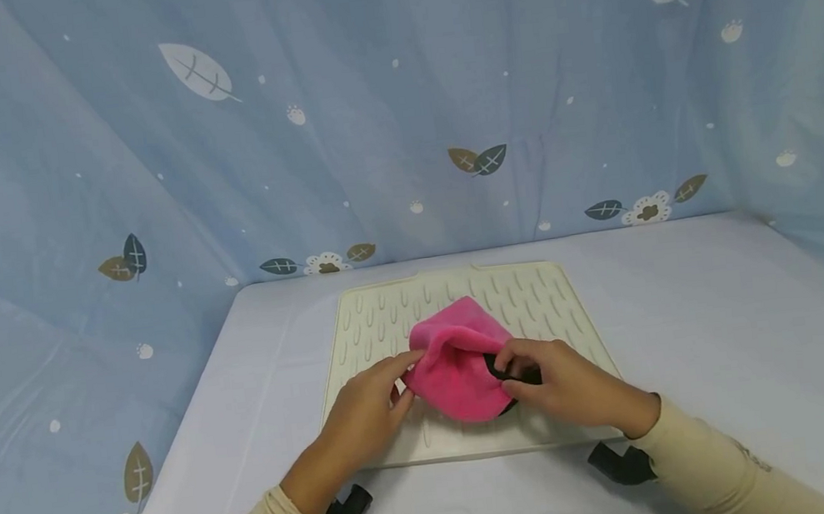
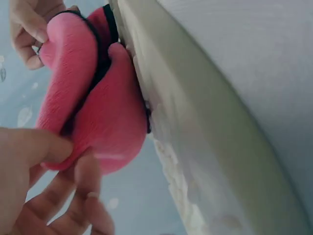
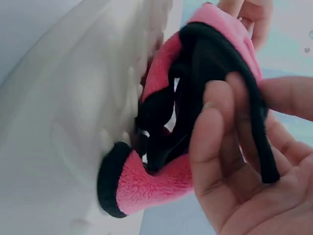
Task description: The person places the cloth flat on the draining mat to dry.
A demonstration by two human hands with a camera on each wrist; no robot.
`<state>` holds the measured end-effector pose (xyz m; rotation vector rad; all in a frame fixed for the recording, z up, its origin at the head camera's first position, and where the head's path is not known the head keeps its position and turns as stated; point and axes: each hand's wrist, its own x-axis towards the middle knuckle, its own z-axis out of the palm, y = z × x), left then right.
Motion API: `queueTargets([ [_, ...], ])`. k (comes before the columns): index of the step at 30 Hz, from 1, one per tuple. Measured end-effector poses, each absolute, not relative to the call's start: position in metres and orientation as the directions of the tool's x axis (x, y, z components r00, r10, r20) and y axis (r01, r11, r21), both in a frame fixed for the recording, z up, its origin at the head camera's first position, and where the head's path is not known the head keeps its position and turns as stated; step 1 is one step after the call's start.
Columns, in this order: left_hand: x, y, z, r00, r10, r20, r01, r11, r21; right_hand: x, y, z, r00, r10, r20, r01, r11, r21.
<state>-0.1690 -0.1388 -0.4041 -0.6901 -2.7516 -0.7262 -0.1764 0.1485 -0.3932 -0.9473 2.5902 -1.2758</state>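
A soft pink fleece cloth piece [image 1: 458,374] with black edging is bunched and folded over the ribbed mat. My left hand [image 1: 368,412] pinches its left side between thumb and fingers, as the left wrist view shows at the pink fold [image 2: 63,103]. At the other side my right hand [image 1: 564,379] grips the black trim [image 3: 220,54], and a loose end of it hangs past the fingers. In the right wrist view, the cloth's dark inner side gapes, with a second black-edged part [image 3: 156,181] low against the mat.
A cream mat [image 1: 537,294] with raised ridges lies under the cloth on a white-covered table [image 1: 691,328]. Blue leaf-patterned curtain [image 1: 368,127] hangs behind and at both sides. Black wrist devices [image 1: 622,463] sit below each forearm.
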Motion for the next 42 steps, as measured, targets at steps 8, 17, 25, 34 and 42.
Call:
queueTargets([
  [8, -0.174, -0.147, -0.395, -0.815, 0.259, 0.519, 0.473, 0.815, 0.335, -0.176, 0.152, -0.379, -0.889, -0.451, 0.079, -0.266, 0.368, -0.891],
  [17, -0.177, -0.153, -0.392, -0.770, 0.221, 0.598, 0.470, 0.831, 0.298, -0.176, 0.149, -0.372, -0.920, -0.392, 0.002, -0.121, 0.279, -0.953],
  [25, -0.167, -0.139, -0.395, -0.841, 0.391, 0.375, 0.523, 0.766, 0.374, -0.170, 0.146, -0.372, -0.905, -0.425, 0.010, -0.095, 0.179, -0.979],
  [34, -0.160, -0.130, -0.393, -0.777, 0.479, 0.409, 0.605, 0.748, 0.273, -0.163, 0.142, -0.378, -0.795, -0.588, 0.146, -0.271, 0.130, -0.954],
  [42, -0.151, -0.123, -0.388, -0.670, 0.499, 0.550, 0.646, 0.757, 0.100, -0.157, 0.134, -0.381, -0.725, -0.655, 0.212, -0.397, 0.146, -0.906],
])
